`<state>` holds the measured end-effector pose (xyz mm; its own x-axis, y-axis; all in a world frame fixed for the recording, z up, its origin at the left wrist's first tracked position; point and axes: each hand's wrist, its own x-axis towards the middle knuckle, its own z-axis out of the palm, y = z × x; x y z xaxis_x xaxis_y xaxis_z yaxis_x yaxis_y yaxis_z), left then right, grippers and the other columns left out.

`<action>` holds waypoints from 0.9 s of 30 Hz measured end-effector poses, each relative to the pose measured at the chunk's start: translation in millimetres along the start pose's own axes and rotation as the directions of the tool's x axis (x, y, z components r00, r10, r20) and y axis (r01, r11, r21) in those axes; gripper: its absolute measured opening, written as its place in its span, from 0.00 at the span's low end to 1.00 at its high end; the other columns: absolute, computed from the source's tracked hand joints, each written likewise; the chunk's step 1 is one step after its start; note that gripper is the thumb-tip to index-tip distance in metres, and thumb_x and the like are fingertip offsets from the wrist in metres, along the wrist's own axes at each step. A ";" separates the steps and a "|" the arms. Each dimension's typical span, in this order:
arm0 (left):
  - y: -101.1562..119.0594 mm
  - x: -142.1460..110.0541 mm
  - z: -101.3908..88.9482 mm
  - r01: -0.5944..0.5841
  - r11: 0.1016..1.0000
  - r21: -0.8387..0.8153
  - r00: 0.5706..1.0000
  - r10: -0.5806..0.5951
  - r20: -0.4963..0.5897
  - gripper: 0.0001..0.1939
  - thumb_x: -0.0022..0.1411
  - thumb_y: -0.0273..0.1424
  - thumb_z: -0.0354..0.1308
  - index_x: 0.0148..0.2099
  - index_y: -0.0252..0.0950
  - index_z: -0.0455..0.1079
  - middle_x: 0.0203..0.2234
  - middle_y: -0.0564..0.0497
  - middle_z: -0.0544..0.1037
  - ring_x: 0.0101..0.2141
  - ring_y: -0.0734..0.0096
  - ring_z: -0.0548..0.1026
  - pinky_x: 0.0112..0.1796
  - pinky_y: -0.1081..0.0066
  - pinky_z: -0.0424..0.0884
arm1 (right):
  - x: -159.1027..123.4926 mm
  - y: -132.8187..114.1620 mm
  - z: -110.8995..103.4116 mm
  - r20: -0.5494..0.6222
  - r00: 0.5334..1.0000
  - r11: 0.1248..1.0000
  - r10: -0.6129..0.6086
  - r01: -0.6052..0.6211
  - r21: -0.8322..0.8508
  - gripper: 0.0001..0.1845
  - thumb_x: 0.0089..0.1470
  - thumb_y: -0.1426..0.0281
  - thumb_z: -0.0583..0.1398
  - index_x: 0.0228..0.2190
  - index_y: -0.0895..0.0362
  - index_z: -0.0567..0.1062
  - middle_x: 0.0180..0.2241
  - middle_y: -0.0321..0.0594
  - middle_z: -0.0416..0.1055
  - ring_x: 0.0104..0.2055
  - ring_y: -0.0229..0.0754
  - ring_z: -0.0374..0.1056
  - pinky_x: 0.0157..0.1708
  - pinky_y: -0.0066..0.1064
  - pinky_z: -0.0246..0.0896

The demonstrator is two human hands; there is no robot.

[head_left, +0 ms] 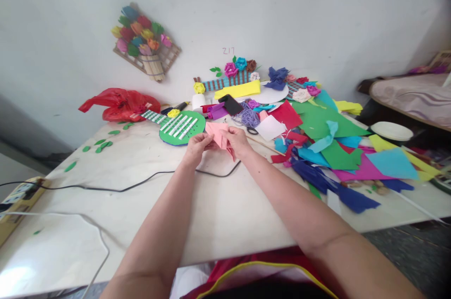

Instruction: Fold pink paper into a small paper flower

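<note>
Between my two hands, above the middle of the table, is a folded piece of pink paper [217, 133]. My left hand [198, 147] pinches its left edge with thumb and fingers. On the other side, my right hand [237, 141] grips the paper, and a pointed flap hangs below those fingers. Just behind my left hand lies a green guitar-shaped craft [172, 131] with white strips across it. A pair of scissors [252, 130] with dark handles rests behind my right hand, beside a white paper square [270, 127].
Coloured paper sheets [331, 120] and scraps cover the table's right side. A red plastic bag [121, 105] sits at the back left, near green paper leaves [102, 145]. A black cable [141, 181] crosses in front. A power strip [21, 200] lies at the left edge.
</note>
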<state>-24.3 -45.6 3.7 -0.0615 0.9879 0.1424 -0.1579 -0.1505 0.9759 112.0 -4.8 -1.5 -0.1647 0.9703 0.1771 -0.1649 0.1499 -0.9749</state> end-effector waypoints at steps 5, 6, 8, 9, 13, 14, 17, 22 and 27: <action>0.3 0.4 -0.8 -0.015 1.000 -0.022 1.000 0.015 -0.004 0.16 0.45 0.40 0.65 0.27 0.33 0.65 0.20 0.53 0.73 0.22 0.75 0.72 0.29 0.72 0.70 | 2.8 2.5 -1.0 -0.006 1.000 1.000 0.016 -0.016 -0.027 0.14 0.37 0.60 0.61 0.19 0.58 0.66 0.15 0.29 0.60 0.20 0.34 0.58 0.20 0.26 0.53; 0.4 0.2 -0.8 -0.022 0.999 -0.025 1.000 0.022 -0.008 0.16 0.45 0.40 0.64 0.27 0.33 0.65 0.20 0.54 0.73 0.22 0.75 0.72 0.29 0.72 0.70 | 2.3 1.3 -1.1 -0.002 1.000 0.999 0.024 -0.024 -0.033 0.14 0.37 0.60 0.61 0.19 0.58 0.67 0.15 0.30 0.61 0.20 0.34 0.59 0.20 0.26 0.53; 0.8 -0.2 -0.7 -0.030 0.999 -0.026 0.999 0.030 -0.017 0.16 0.45 0.40 0.64 0.28 0.34 0.65 0.21 0.54 0.73 0.22 0.76 0.72 0.29 0.72 0.70 | 0.7 -1.9 -1.0 0.014 0.999 0.999 0.034 -0.033 -0.042 0.14 0.37 0.61 0.61 0.19 0.59 0.67 0.15 0.31 0.62 0.19 0.34 0.58 0.20 0.26 0.53; 1.1 -0.4 -0.4 -0.030 0.999 -0.023 0.999 0.030 -0.016 0.16 0.46 0.40 0.64 0.29 0.34 0.65 0.21 0.54 0.73 0.22 0.75 0.72 0.28 0.72 0.70 | -0.1 -3.4 -0.9 0.019 0.999 0.998 0.034 -0.033 -0.049 0.14 0.37 0.61 0.61 0.19 0.59 0.68 0.15 0.32 0.63 0.19 0.33 0.58 0.20 0.26 0.53; 1.8 -1.0 1.6 -0.011 1.000 0.010 1.000 0.010 0.025 0.17 0.46 0.41 0.64 0.28 0.33 0.66 0.21 0.52 0.73 0.23 0.74 0.72 0.28 0.72 0.70 | -1.6 -5.2 -0.6 0.005 1.000 0.994 0.005 -0.004 -0.112 0.13 0.38 0.61 0.60 0.18 0.59 0.67 0.14 0.31 0.62 0.18 0.33 0.56 0.19 0.25 0.51; 1.9 -0.9 2.1 -0.013 1.000 0.015 1.000 0.013 0.022 0.17 0.45 0.41 0.64 0.28 0.33 0.66 0.21 0.52 0.73 0.23 0.75 0.71 0.28 0.72 0.70 | -1.5 -4.9 -0.5 0.004 1.000 0.992 -0.007 0.007 -0.126 0.13 0.39 0.61 0.60 0.18 0.59 0.67 0.14 0.31 0.62 0.18 0.33 0.56 0.19 0.25 0.51; 2.3 -0.6 3.2 -0.040 0.999 0.015 0.998 0.041 -0.037 0.17 0.44 0.41 0.65 0.27 0.33 0.66 0.20 0.54 0.71 0.22 0.77 0.70 0.28 0.73 0.69 | -1.6 -4.8 0.0 0.023 0.999 0.986 -0.036 0.039 -0.161 0.12 0.39 0.62 0.59 0.17 0.58 0.66 0.16 0.32 0.62 0.21 0.34 0.58 0.20 0.26 0.52; 2.5 0.9 3.5 -0.082 0.995 0.061 0.989 0.089 -0.119 0.18 0.44 0.43 0.64 0.27 0.33 0.66 0.18 0.55 0.69 0.20 0.79 0.67 0.25 0.75 0.67 | -4.4 -10.0 1.8 0.032 0.998 0.972 -0.055 0.061 -0.227 0.11 0.39 0.63 0.57 0.17 0.58 0.66 0.16 0.32 0.61 0.22 0.35 0.58 0.21 0.26 0.52; 0.5 4.0 2.4 -0.131 0.986 0.101 0.975 0.147 -0.169 0.18 0.45 0.44 0.63 0.26 0.33 0.66 0.16 0.57 0.66 0.18 0.81 0.62 0.21 0.78 0.61 | -7.1 -13.2 2.6 0.076 0.995 0.963 -0.061 0.079 -0.259 0.10 0.38 0.65 0.57 0.15 0.58 0.64 0.16 0.30 0.57 0.22 0.34 0.55 0.21 0.26 0.49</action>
<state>-22.3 -41.6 5.1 -0.2498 0.9344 0.2540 -0.0485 -0.2740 0.9605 112.8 -14.2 10.5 -0.2281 0.9420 0.2461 0.0803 0.2701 -0.9595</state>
